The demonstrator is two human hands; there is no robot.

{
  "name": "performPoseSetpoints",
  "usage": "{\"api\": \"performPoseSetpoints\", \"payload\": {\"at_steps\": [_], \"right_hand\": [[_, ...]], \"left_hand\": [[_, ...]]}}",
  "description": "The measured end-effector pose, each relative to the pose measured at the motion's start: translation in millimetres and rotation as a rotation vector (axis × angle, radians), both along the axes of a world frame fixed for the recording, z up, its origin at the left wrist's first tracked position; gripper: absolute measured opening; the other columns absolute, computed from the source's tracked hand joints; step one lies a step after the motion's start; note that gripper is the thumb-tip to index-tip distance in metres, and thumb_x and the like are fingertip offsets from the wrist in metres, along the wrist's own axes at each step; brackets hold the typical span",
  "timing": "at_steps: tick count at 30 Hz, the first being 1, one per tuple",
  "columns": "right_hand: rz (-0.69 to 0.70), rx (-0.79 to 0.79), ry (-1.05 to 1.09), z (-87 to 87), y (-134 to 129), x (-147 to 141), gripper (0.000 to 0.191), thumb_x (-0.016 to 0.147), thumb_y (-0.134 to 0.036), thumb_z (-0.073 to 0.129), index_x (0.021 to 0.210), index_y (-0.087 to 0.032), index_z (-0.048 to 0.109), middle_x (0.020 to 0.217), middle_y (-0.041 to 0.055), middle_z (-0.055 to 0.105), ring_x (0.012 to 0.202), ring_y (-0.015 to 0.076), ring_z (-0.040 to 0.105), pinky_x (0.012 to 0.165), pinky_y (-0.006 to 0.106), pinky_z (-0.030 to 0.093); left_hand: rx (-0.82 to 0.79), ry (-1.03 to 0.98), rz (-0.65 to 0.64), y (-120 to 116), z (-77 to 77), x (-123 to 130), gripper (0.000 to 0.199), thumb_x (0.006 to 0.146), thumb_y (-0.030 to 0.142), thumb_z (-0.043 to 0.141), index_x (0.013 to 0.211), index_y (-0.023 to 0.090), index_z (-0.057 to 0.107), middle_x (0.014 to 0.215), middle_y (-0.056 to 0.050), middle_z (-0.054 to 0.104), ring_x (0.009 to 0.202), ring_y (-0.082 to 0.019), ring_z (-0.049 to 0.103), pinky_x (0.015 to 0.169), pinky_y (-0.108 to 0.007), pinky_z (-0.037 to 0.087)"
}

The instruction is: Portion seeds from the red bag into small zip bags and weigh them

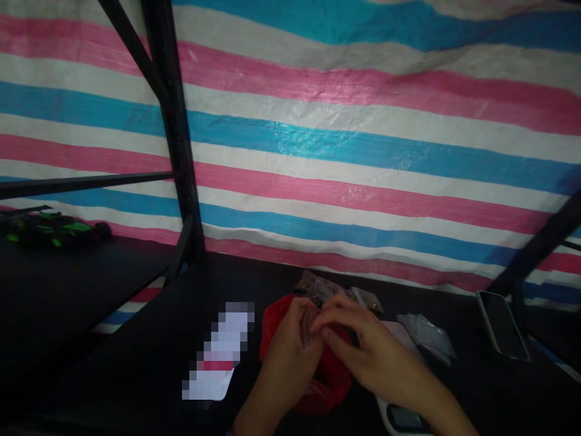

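Pinching a small clear bag [308,323] over the red plastic bag [334,376], left hand [290,354] apparently steadies it for the right hand [363,342], whose fingers are narrowed at its edge, grip unclear.

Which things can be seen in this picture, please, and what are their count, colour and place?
Striped sheet: one, blue, pink and white, background
Posts: two, black, left and right
Toy-like car: one, black and green, far-left shelf
Tabletop: one, black, below
Pixelated item: one, mostly white, left of hands
Red bag: one, red, under hands
Filled packets: several, clear with brownish contents, behind red bag
Flat packets: count unclear, clear, right
Phone: one, dark screen, far right
Device with display: one, whitish, under right forearm
Small packet: one, clear, between hands
Left hand: one, bare, centre
Right hand: one, bare, centre-right
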State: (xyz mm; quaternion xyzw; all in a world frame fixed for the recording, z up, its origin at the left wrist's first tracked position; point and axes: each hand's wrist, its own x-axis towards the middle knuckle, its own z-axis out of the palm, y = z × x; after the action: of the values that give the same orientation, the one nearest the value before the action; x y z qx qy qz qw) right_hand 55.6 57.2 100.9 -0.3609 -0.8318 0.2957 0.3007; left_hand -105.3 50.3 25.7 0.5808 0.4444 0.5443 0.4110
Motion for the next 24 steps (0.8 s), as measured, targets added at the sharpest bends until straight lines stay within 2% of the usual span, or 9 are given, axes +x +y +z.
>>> {"api": "performPoseSetpoints", "payload": {"at_steps": [3, 5, 8, 11, 14, 19, 22, 24], "right_hand": [[0.003, 0.077, -0.159, 0.4, -13, 5, 0.034, 0.099, -0.006, 0.057, 0.112, -0.03, 0.076, 0.118, 0.0024, 0.067, 0.115, 0.019, 0.064, 0.102, 0.033, 0.049], [-0.025, 0.123, -0.241, -3.1, -14, 11, 0.029, 0.1, -0.007, 0.059, 0.11, -0.029, 0.075, 0.116, 0.0031, 0.065, 0.115, 0.0209, 0.063, 0.1, 0.036, 0.049], [-0.039, 0.173, -0.318, -8.9, -13, 22, 0.022, 0.103, -0.01, 0.058, 0.103, -0.026, 0.074, 0.11, 0.0031, 0.065, 0.108, 0.0213, 0.064, 0.093, 0.035, 0.049], [-0.055, 0.219, -0.338, -13.0, -15, 34, 0.026, 0.104, -0.008, 0.054, 0.104, -0.026, 0.073, 0.108, 0.0026, 0.065, 0.102, 0.02, 0.064, 0.089, 0.034, 0.049], [-0.063, 0.245, -0.317, -15.8, -16, 40, 0.028, 0.105, -0.008, 0.051, 0.104, -0.026, 0.073, 0.105, 0.0024, 0.065, 0.098, 0.0193, 0.065, 0.086, 0.033, 0.049], [-0.071, 0.202, -0.155, -17.3, -19, 41, 0.027, 0.11, -0.019, 0.05, 0.107, -0.029, 0.075, 0.103, 0.0018, 0.066, 0.094, 0.017, 0.067, 0.084, 0.028, 0.052], [-0.078, 0.203, -0.094, -17.0, -21, 39, 0.025, 0.109, -0.022, 0.054, 0.107, -0.031, 0.077, 0.102, 0.0012, 0.068, 0.093, 0.0159, 0.068, 0.083, 0.025, 0.054], [-0.071, 0.233, -0.075, -16.5, -22, 38, 0.025, 0.108, -0.021, 0.054, 0.108, -0.032, 0.077, 0.102, 0.0011, 0.069, 0.093, 0.0157, 0.069, 0.083, 0.025, 0.055]], "left_hand": [[-0.031, 0.009, -0.097, -5, 1.7, 3, 0.026, 0.085, 0.015, 0.064, 0.109, 0.025, 0.058, 0.103, -0.003, 0.07, 0.094, -0.021, 0.067, 0.086, -0.032, 0.052], [-0.061, 0.046, -0.173, -9, 5.8, 3, 0.027, 0.085, 0.013, 0.063, 0.108, 0.025, 0.057, 0.105, -0.003, 0.068, 0.096, -0.02, 0.066, 0.088, -0.031, 0.05], [-0.081, 0.082, -0.275, -15, 14.6, 1, 0.018, 0.091, 0.019, 0.063, 0.107, 0.024, 0.056, 0.105, -0.002, 0.066, 0.097, -0.019, 0.063, 0.088, -0.03, 0.049], [-0.098, 0.09, -0.352, -18, 21.8, -1, 0.025, 0.091, 0.025, 0.07, 0.113, 0.023, 0.057, 0.109, -0.001, 0.064, 0.101, -0.019, 0.061, 0.092, -0.03, 0.047], [-0.136, 0.024, -0.408, -18, 24.3, -2, 0.03, 0.088, 0.029, 0.076, 0.112, 0.023, 0.059, 0.108, 0.001, 0.064, 0.1, -0.018, 0.06, 0.093, -0.031, 0.046], [-0.169, -0.158, -0.374, -12, 20.7, -5, 0.021, 0.09, 0.033, 0.077, 0.101, 0.021, 0.064, 0.092, 0.002, 0.064, 0.084, -0.015, 0.057, 0.078, -0.029, 0.044], [-0.161, -0.22, -0.387, -12, 19.1, -9, 0.029, 0.087, 0.031, 0.082, 0.11, 0.021, 0.067, 0.1, 0.0, 0.068, 0.091, -0.017, 0.061, 0.081, -0.03, 0.045], [-0.164, -0.22, -0.458, -12, 19.2, -12, 0.035, 0.089, 0.036, 0.081, 0.117, 0.021, 0.068, 0.106, -0.003, 0.069, 0.095, -0.019, 0.063, 0.083, -0.031, 0.045]]}}
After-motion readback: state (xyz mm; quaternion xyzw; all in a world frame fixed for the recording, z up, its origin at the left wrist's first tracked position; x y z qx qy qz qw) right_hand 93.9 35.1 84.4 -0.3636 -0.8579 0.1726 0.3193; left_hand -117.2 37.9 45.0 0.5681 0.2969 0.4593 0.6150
